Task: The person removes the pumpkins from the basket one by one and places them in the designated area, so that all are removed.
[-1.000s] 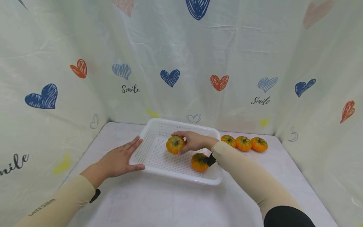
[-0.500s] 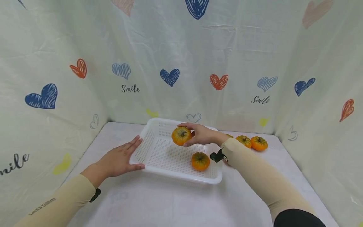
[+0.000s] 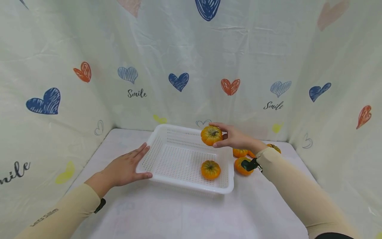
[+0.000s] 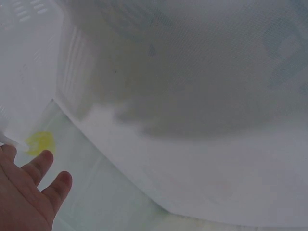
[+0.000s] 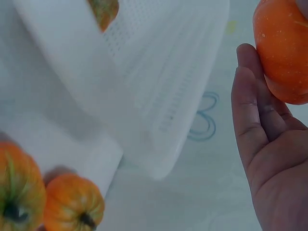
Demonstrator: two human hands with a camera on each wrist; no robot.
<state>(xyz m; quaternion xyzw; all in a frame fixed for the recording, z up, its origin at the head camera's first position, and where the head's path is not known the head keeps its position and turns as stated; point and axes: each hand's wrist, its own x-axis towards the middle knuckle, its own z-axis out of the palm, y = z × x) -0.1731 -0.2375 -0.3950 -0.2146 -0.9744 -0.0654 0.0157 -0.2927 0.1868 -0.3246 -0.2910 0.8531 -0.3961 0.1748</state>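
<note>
My right hand (image 3: 235,136) grips a small orange pumpkin (image 3: 211,135) with green streaks, held up above the back right corner of a white plastic basket (image 3: 186,184). The right wrist view shows part of that pumpkin's smooth orange side beside the fingers. Inside the basket, near its right end, sits a second pumpkin (image 3: 210,170). My left hand (image 3: 123,168) rests against the basket's left end, its fingers straight and spread along the rim and the thumb at the front corner.
Right of the basket, several more pumpkins (image 3: 243,166) stand on the white tablecloth (image 3: 179,215), partly hidden by my right wrist and forearm. A pale curtain (image 3: 256,59) printed with hearts rises behind and at both sides of the table.
My right hand has lifted the pumpkin from inside the basket and carried it up and right, to the basket's back right corner. The left hand and the basket have stayed put.
</note>
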